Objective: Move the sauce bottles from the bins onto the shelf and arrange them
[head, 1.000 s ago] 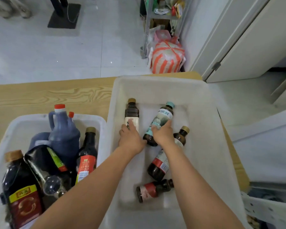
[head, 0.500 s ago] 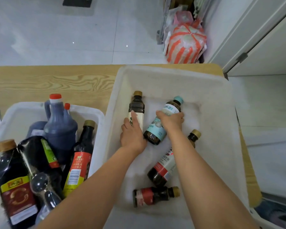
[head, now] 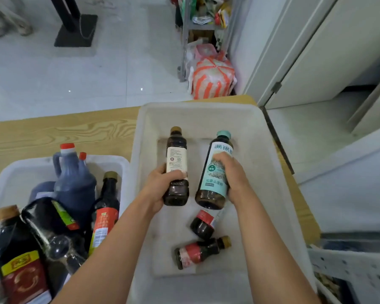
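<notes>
Left grip (head: 160, 189): fingers and thumb wrapped round the lower body of the brown-cap bottle (head: 177, 159). White back label faces up, cap points at the bin's far wall.

Right grip (head: 233, 178): curled round the teal-cap bottle (head: 217, 163) at mid-label, from its right side. Cap also points at the far wall, tilted slightly right.

Both bottles sit side by side over the middle of the right bin (head: 279, 172), close but not touching. Can't tell whether they clear the bin floor.

Near end of the same bin, two small bottles lie flat:
- red-label bottle (head: 203, 224), just under the right wrist, top end hidden by the arm
- gold-cap bottle (head: 200, 252), cap pointing right, just nearer than the first; contact unclear

The right bin takes the right end of the tabletop (head: 64, 132), reaching its far right corner. The left bin (head: 15, 170) sits beside it along the near edge, rims about touching. It is packed:
- blue jug (head: 75, 185) with red caps, at the far side
- dark bottle with an orange label (head: 105, 211), against the right wall
- dark bottle in clear wrap (head: 51, 227), leaning in the middle
- big bottle with a yellow and red label (head: 15, 260), at the near left

On the floor past the far edge: metal rack (head: 184, 40) holding packets, striped bag (head: 213, 80) at its foot.
</notes>
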